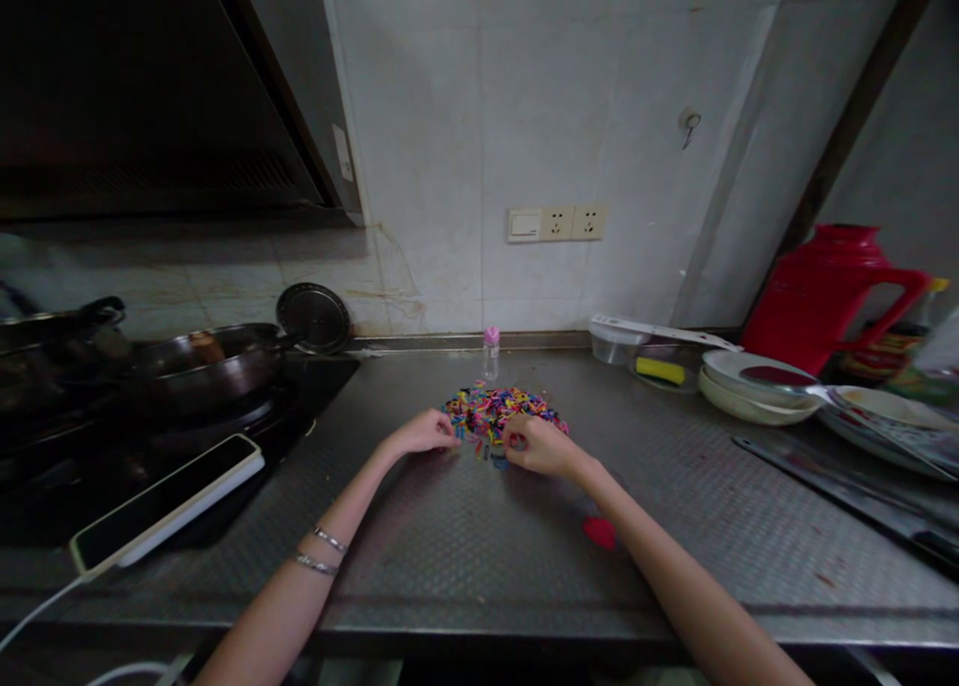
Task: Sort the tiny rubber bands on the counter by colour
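A heap of small multicoloured elastic hair bands (494, 411) lies on the metal counter, a few darker ones loose at its front edge. At the heap's left edge is my left hand (427, 432), its fingers curled into a pinch near the counter; whatever is in them is too small to make out. My right hand (543, 446) bends over the front right of the heap, thumb and forefinger curled together. What those fingertips hold is also unclear. Behind the heap stands a small clear bottle (490, 358) with a pink cap.
A red heart-shaped piece (599, 532) lies beside my right forearm. On the left are a phone on a white block (169, 501) and a pan (214, 366) on the stove. To the right stand stacked bowls (749, 396), a yellow sponge (659, 370), a knife (839, 496) and a red thermos (824, 297).
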The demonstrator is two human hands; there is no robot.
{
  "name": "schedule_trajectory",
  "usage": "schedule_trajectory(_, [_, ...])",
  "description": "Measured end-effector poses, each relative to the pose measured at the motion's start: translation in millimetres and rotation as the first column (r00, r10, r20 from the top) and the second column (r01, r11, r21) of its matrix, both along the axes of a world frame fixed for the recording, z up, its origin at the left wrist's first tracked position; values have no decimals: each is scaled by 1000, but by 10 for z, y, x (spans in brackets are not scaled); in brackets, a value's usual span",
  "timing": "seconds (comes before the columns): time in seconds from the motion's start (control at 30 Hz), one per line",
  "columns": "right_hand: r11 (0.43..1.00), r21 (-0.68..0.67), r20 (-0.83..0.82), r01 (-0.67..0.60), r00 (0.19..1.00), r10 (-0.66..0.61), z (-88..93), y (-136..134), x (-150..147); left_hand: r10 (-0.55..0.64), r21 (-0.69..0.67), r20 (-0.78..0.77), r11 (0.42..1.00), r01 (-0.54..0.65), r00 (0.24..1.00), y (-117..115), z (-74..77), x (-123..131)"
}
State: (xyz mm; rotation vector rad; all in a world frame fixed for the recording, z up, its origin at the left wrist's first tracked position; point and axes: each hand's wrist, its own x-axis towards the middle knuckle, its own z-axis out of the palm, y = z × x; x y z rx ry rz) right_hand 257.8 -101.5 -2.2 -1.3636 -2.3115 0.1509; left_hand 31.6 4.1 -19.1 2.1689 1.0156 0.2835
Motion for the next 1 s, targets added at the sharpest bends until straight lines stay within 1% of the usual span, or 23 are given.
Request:
schedule_trajectory(0.1, [1000,-9,13,13,1000,-13,21,-14,1,18,10,-33,1000,-17,999,-21,6,15])
schedule_trajectory(0.23, [1000,17,23,10,1000,-10,8,-5,15,30,33,-64,999,-28,997,-44,8,46])
schedule_trajectory(0.4, [999,39,19,14,1000,-15,-10,12,29,36,110,-106,994,-24,994,-55,4,70])
schedule_trajectory(0.5, [999,35,20,23,1000,-24,-7,9,25,41,130,-119,991,-26,992,-56,7,78])
schedule_trajectory(0.63, [999,7,32,40,999,-40,-6,-1,14,37,124,-129,992,-21,991,-43,-6,84])
schedule_trajectory(0.8, [999,19,45,40,998,-41,-17,-3,10,40,120,-132,993,-24,991,-29,-15,70])
schedule_trajectory(0.9, [999,5,50,43,998,-43,-16,-3,11,41,97,-136,995,-28,990,-30,25,36])
schedule_trajectory(1.0, [999,-12,56,53,997,-53,-10,-10,1,-1,44,-146,999,8,989,-39,86,-8])
